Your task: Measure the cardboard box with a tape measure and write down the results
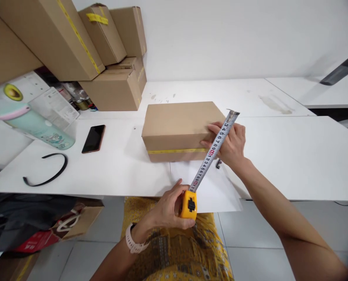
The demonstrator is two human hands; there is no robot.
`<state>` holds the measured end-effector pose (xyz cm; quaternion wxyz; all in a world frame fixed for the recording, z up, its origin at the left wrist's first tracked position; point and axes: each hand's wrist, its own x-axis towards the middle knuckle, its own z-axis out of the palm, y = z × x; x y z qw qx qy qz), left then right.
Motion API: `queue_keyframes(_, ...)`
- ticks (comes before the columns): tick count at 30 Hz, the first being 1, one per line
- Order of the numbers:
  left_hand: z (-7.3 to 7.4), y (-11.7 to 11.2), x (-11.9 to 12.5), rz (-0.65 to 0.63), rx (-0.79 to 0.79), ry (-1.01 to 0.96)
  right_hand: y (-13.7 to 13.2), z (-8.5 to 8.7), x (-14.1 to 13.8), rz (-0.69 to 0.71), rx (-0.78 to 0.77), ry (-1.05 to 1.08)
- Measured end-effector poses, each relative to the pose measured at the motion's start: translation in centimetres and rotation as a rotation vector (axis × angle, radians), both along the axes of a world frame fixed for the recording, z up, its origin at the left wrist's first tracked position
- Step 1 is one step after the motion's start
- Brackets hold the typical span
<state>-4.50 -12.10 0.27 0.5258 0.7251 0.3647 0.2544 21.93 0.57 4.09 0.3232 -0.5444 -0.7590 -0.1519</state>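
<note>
My left hand (171, 207) is closed around a yellow tape measure (188, 205) at the table's front edge. Its metal blade (210, 154) is pulled out and slants up to the right, the hooked end free in the air above the box's right end. A closed cardboard box (180, 121) with a yellow strip along its front side rests on the table. My right hand (231, 142) grips the box's right end, fingers on the top and front, partly behind the blade. White paper (215, 191) lies under the box's front and overhangs the edge.
Stacked cardboard boxes (112, 91) stand at the back left. Nearer are a mint bottle (45, 130) on its side, a phone (93, 139) and a black headband (64, 166). A small dark object (219, 164) lies by my right wrist. The white table (288, 156) extends to the right.
</note>
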Motion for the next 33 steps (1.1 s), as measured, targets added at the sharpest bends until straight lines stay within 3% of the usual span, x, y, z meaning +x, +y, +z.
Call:
queue_keyframes(6,0.1,0.1,0.1,-0.011,-0.030,-0.002,2.1,-1.4,0.7,-0.021,-0.025,0.018)
queue_keyframes(14,0.1,0.3,0.1,-0.019,-0.028,0.003,1.9,-1.7,3.1,0.016,-0.030,-0.007)
queue_keyframes(18,0.2,0.3,0.0,-0.017,-0.021,0.010,0.9,0.5,2.2,0.080,-0.033,0.146)
queue_keyframes(23,0.3,0.2,0.2,-0.027,-0.006,0.040,-2.3,5.5,1.4,0.190,-0.006,0.853)
queue_keyframes(25,0.2,0.3,0.2,-0.044,0.016,0.048,-3.6,6.9,1.2,0.287,-0.016,0.979)
queue_keyframes(30,0.0,0.1,0.3,-0.072,0.078,0.053,-5.7,7.6,0.8,0.299,-0.040,0.939)
queue_keyframes(33,0.3,-0.6,0.1,-0.069,0.014,0.049,-6.9,7.0,0.5,0.281,0.099,0.960)
